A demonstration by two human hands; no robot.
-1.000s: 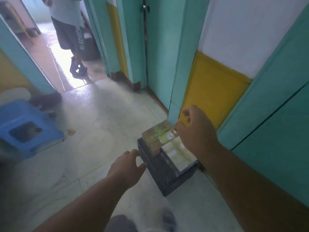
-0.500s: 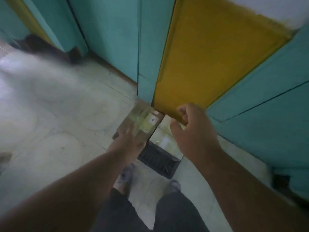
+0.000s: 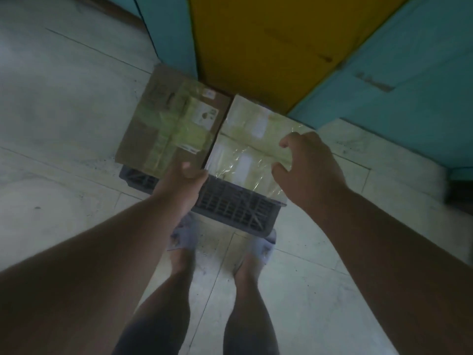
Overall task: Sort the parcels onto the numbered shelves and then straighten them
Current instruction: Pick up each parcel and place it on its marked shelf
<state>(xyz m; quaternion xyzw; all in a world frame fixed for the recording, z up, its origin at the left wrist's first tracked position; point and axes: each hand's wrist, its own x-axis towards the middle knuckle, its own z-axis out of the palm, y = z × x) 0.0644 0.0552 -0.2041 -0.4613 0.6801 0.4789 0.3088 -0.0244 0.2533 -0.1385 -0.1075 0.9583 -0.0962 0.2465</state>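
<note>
Two parcels on one dark crate, left hand gripping brown parcel, right hand hovering half-curled, holding nothing, over taped parcel

Two parcels are lying side by side on a crate that is sitting on the floor against the wall. The cardboard parcel is lying left, the taped parcel right, their edges touching. Two feet are standing just before the crate.

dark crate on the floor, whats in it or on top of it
Two parcels sit across the top of the dark crate: a brown cardboard parcel, gripped at its near edge by the left hand, and a pale plastic-wrapped parcel. They cover whatever lies beneath them.
</note>
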